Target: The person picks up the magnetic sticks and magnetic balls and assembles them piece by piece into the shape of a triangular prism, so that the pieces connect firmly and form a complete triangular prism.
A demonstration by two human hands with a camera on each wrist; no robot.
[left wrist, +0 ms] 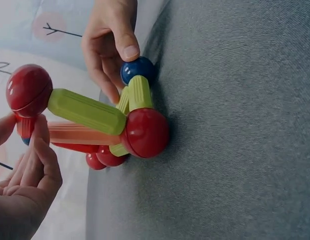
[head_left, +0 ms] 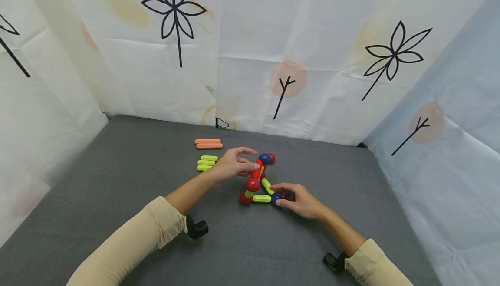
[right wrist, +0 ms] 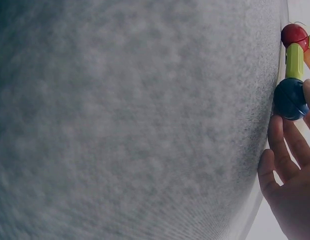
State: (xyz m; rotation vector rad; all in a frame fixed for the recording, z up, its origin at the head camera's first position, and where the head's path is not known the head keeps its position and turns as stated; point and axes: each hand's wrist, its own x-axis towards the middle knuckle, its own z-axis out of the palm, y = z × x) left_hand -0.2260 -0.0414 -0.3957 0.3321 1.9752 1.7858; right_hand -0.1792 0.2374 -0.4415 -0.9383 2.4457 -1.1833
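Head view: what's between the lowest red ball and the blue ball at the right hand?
One lime rod, bridging the red ball and blue ball. Head view shows it; left wrist view agrees.

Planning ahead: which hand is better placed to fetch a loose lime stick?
Likely the left hand: the loose lime sticks lie beside it, though it holds a red stick; the right hand is farther, holding a blue ball.

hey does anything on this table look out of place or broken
No, nothing stands out. The orange rods and yellow-green rods lie side by side in tidy groups. The ball-and-rod structure, with the left hand pinching a red rod and the right hand gripping a blue ball, shows no visible damage.
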